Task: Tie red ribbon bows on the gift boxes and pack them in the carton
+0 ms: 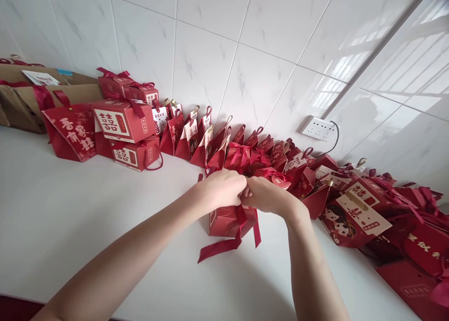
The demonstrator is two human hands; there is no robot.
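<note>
Standing on the white table (70,218) just before the person, a small red gift box (226,222) carries a dark red ribbon (224,246) whose loose ends hang down its front and trail onto the table. Both hands meet on top of this box: the left hand (221,188) and the right hand (267,194) have their fingers closed together, pinching the ribbon where it crosses the top, so the knot itself is hidden under them.

To do this tying well, I think the 2 hands should pull with equal force, keep the ribbon flat and not twisted, and hold the box steady so it does not tip or slide.

Behind the box, a long row of similar red gift boxes (245,155) with ribbons leans against the tiled wall (245,54). To the left, bigger red boxes (124,124) are stacked, and next to them stands a red paper bag (72,134) and brown cardboard cartons (24,96). At the right, more red boxes with printed cards (361,208) lie in a heap, under a white wall socket (318,128).
</note>
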